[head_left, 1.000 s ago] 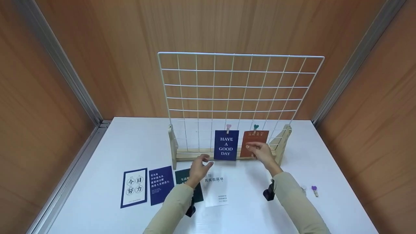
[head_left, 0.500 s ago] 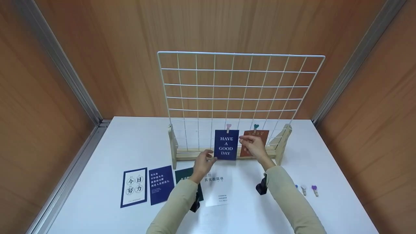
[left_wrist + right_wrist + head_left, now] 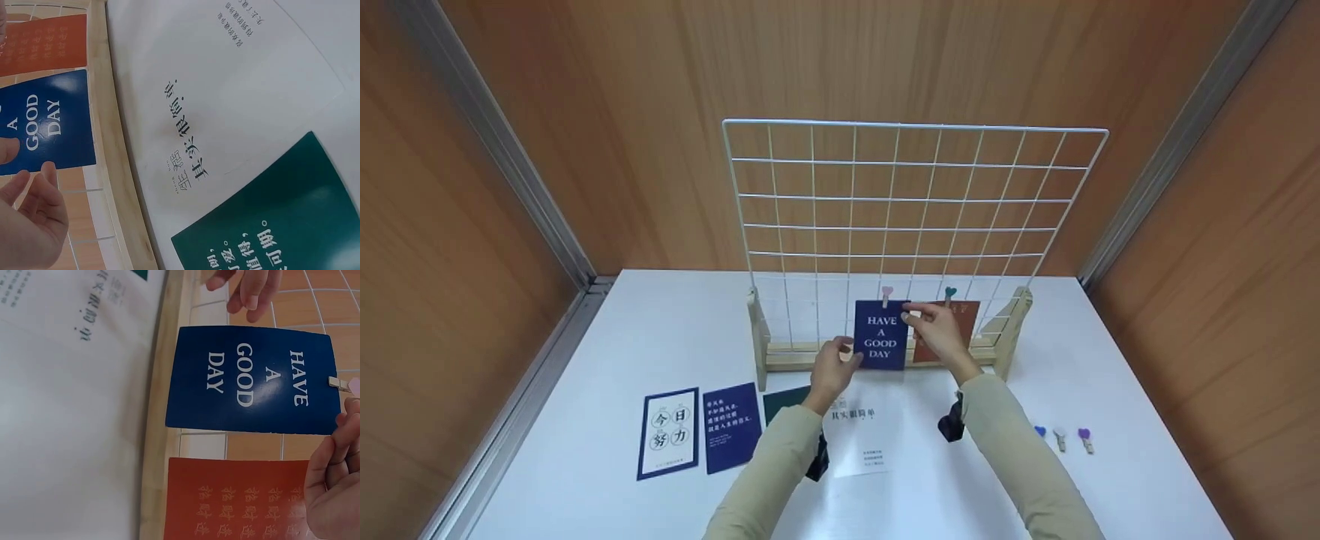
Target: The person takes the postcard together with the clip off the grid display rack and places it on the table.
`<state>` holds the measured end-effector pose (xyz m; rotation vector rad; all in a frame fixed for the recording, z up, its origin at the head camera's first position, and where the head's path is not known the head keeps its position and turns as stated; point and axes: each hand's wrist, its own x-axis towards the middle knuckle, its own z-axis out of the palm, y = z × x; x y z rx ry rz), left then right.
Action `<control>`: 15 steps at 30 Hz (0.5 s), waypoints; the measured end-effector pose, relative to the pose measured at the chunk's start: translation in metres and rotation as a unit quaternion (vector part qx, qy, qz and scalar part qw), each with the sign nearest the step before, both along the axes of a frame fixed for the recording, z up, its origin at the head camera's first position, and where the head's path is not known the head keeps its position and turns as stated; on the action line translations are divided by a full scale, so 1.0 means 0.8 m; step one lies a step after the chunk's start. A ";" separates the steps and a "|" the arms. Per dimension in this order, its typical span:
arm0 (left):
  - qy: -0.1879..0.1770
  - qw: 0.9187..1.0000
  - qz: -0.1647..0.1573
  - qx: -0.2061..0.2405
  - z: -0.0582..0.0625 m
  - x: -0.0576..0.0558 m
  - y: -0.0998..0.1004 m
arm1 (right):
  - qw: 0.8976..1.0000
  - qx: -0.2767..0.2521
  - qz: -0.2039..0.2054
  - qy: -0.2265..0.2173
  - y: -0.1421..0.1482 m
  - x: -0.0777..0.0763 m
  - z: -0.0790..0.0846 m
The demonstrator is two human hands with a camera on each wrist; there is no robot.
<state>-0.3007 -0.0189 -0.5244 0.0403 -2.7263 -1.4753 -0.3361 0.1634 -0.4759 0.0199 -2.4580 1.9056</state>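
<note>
A dark blue HAVE A GOOD DAY card (image 3: pixel 880 337) hangs from a pink heart clip (image 3: pixel 887 292) low on the white wire grid (image 3: pixel 892 200). My right hand (image 3: pixel 941 337) pinches at its upper right corner with thumb and index finger, just beside the clip. At the lower left edge, my left hand (image 3: pixel 831 371) hovers with loosely bent fingers; the right wrist view shows a narrow gap between it and the card. Partly behind my right hand, an orange-red card (image 3: pixel 967 322) hangs from a green heart clip (image 3: pixel 950 292).
The grid stands in a wooden base (image 3: pixel 795 358). On the white table lie a blue-bordered card (image 3: pixel 669 435), a purple-blue card (image 3: pixel 732 427), a partly covered green card (image 3: pixel 281 219) and a white card (image 3: pixel 861 439). Several heart clips (image 3: pixel 1085 441) lie at the right.
My right hand has moved left from in front of the orange-red card to the blue card's upper right corner. My left hand has risen slightly toward the blue card's left edge.
</note>
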 end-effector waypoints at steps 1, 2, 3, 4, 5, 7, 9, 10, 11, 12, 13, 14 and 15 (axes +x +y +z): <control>0.001 1.000 0.001 -0.003 0.000 -0.001 0.001 | 1.000 0.000 -0.002 0.001 -0.003 0.000 0.002; 0.003 1.000 0.002 -0.004 0.001 -0.001 0.001 | 1.000 -0.001 -0.004 0.000 -0.005 0.000 0.003; 0.003 1.000 0.004 -0.005 0.001 -0.002 0.002 | 1.000 -0.002 -0.006 0.002 -0.008 0.000 0.005; 0.004 1.000 0.006 -0.005 0.001 -0.002 0.002 | 1.000 -0.003 -0.009 0.002 -0.011 -0.001 0.007; 0.003 1.000 0.007 -0.004 0.001 -0.003 0.002 | 1.000 -0.005 -0.009 0.005 -0.013 -0.001 0.009; 0.000 1.000 0.009 -0.004 0.002 -0.003 0.003 | 1.000 -0.018 -0.007 0.010 -0.019 -0.001 0.012; 0.000 1.000 0.009 -0.002 0.002 -0.004 0.002 | 1.000 -0.024 -0.006 0.013 -0.023 -0.002 0.014; 0.000 1.000 0.009 -0.002 0.003 -0.004 0.002 | 1.000 -0.027 -0.006 0.012 -0.025 -0.002 0.014; 0.001 1.000 0.009 -0.004 0.003 -0.004 0.002 | 0.999 -0.028 -0.006 0.013 -0.026 -0.002 0.015; 0.006 1.000 0.009 -0.005 0.002 -0.004 0.002 | 0.999 -0.031 -0.006 0.013 -0.028 -0.003 0.016; 0.009 1.000 0.009 -0.005 0.002 -0.005 0.002 | 0.999 -0.030 -0.007 0.013 -0.029 -0.003 0.016; 0.013 1.000 0.009 -0.004 0.002 -0.005 0.001 | 0.999 -0.030 -0.008 0.014 -0.031 -0.003 0.017; 0.017 1.000 0.010 -0.003 0.001 -0.005 0.001 | 0.999 -0.030 -0.010 0.014 -0.032 -0.003 0.018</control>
